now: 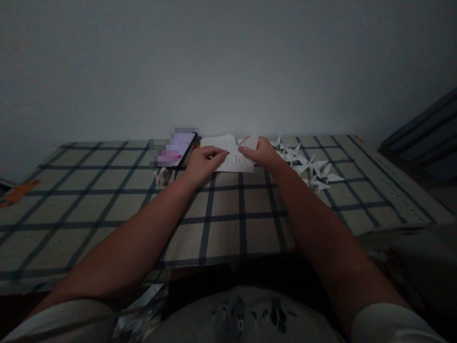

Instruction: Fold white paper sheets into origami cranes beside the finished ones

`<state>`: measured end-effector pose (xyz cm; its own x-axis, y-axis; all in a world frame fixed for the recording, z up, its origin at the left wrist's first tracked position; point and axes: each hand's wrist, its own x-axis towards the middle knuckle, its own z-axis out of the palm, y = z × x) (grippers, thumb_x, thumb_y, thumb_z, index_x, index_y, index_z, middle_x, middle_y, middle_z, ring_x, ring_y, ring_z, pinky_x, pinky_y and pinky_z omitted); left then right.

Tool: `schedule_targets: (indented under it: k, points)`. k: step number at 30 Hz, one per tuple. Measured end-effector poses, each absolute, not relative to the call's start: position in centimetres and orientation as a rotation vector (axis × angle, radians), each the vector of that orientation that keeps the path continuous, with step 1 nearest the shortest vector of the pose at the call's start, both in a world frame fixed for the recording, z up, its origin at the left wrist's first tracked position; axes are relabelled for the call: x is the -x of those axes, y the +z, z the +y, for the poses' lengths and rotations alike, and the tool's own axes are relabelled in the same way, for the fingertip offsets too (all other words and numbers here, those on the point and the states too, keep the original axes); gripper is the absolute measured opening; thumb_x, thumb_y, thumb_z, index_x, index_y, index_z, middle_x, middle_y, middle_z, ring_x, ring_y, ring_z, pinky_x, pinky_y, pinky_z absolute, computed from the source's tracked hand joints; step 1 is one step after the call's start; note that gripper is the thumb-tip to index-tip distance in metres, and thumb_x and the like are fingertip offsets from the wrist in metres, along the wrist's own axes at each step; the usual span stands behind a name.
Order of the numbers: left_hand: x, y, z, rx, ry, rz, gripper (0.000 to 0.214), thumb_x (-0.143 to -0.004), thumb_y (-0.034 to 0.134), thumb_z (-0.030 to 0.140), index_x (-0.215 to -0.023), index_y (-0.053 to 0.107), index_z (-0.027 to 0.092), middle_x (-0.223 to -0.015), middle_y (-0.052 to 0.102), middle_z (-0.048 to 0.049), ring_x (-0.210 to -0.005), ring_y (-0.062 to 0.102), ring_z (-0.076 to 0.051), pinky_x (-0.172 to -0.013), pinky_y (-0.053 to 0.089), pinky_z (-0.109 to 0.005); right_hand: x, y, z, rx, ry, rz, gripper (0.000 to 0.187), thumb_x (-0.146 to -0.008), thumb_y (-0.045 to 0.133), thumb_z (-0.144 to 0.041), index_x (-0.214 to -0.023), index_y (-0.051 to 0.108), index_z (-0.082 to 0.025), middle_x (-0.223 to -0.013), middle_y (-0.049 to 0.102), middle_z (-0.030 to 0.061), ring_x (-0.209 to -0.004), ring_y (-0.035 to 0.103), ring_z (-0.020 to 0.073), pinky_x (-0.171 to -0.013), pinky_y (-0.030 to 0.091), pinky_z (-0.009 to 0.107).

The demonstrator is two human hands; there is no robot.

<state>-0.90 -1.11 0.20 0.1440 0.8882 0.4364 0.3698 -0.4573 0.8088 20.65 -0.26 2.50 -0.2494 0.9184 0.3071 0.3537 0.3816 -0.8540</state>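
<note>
Paper [237, 164] between hands [203, 163] [264, 152], near far tablecloth edge [135, 144]

The sheet [241, 165] and folded shapes [314, 166] are matt paper; the phone screen [181, 146] looks smooth; the tablecloth [224, 209], matt cloth.

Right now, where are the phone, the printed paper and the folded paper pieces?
Phone [181, 148], head view: on its lit screen.
Printed paper [236, 165], head view: on its near part.
Folded paper pieces [307, 166], head view: on one piece mid-cluster.
</note>
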Motion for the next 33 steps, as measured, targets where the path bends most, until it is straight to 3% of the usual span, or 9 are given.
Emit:
schedule_targets:
  k: [5, 9, 15, 22, 25, 29, 33]
  points:
    - [0.5, -0.1, -1.3, -1.89, 1.22, 1.125, 0.03, -0.078, 0.075, 0.047, -0.085, 0.081, 0.018, -0.086, 0.078, -0.0061, -0.08, 0.069, -0.02, -0.075, 0.052, -0.031, -20.4, 2.1, -0.1, 1.128, 0.844, -1.795, 0.027, -0.076, 0.069, -0.041, -0.079, 0.067, -0.014, -0.078, 0.069, 0.0051, -0.073, 0.06, 0.0165, -0.066, 0.047, 0.028]
    - [0.6, -0.1, -1.0, -1.684, 1.359, 1.152, 0.032, -0.076, 0.078, 0.049, -0.084, 0.08, 0.018, -0.085, 0.078, -0.0069, -0.082, 0.069, -0.022, -0.078, 0.053, -0.032, -20.4, 1.9, 0.3, 1.06, 0.892, -1.74, 0.03, -0.08, 0.068, -0.045, -0.07, 0.063, -0.017, -0.067, 0.062, 0.0007, -0.063, 0.056, 0.0131, -0.059, 0.045, 0.025]
    - [0.9, -0.4, 0.0, -1.427, 1.524, 1.215, 0.035, -0.076, 0.075, 0.049, -0.087, 0.079, 0.017, -0.088, 0.077, -0.0069, -0.084, 0.069, -0.021, -0.074, 0.054, -0.03, -20.2, 1.8, 0.6, 0.991, 1.152, -1.683, 0.017, -0.084, 0.065, -0.03, -0.071, 0.064, -0.018, -0.066, 0.067, 0.0018, -0.061, 0.061, 0.0112, -0.059, 0.051, 0.022]
    - [1.1, -1.0, 0.3, -1.533, 1.508, 1.19, 0.043, -0.076, 0.077, 0.043, -0.109, 0.078, 0.016, -0.105, 0.078, -0.0094, -0.097, 0.07, -0.023, -0.09, 0.054, -0.034, -19.9, 1.9, 0.4, 0.944, 1.117, -1.71, 0.022, -0.085, 0.068, -0.036, -0.075, 0.067, -0.016, -0.07, 0.07, 0.0032, -0.062, 0.061, 0.0099, -0.06, 0.051, 0.022]
    - [0.9, -1.0, -0.1, -1.58, 1.363, 1.109, 0.043, -0.078, 0.075, 0.052, -0.104, 0.079, 0.017, -0.104, 0.078, -0.0097, -0.096, 0.07, -0.023, -0.089, 0.054, -0.034, -20.0, 1.9, 0.3, 0.929, 1.085, -1.712, 0.029, -0.082, 0.073, -0.044, -0.076, 0.067, -0.016, -0.07, 0.069, 0.0022, -0.062, 0.06, 0.0099, -0.06, 0.049, 0.023]
    - [0.5, -1.0, -0.7, -1.507, 1.137, 0.975, 0.056, -0.081, 0.064, 0.071, -0.094, 0.077, 0.018, -0.098, 0.076, -0.0096, -0.084, 0.07, -0.022, -0.076, 0.056, -0.032, -19.8, 2.0, 0.0, 0.925, 1.065, -1.706, 0.036, -0.079, 0.074, -0.051, -0.076, 0.065, -0.017, -0.068, 0.067, 0.0009, -0.062, 0.059, 0.0103, -0.06, 0.048, 0.023]
    - [0.5, -0.9, -1.3, -1.628, 1.011, 0.901, 0.051, -0.074, 0.074, 0.069, -0.084, 0.076, 0.019, -0.082, 0.074, -0.0071, -0.076, 0.068, -0.021, -0.071, 0.055, -0.032, -19.5, 2.1, -0.3, 0.86, 1.086, -1.722, 0.037, -0.081, 0.073, -0.053, -0.075, 0.063, -0.018, -0.067, 0.064, -0.0004, -0.063, 0.058, 0.0105, -0.061, 0.048, 0.024]
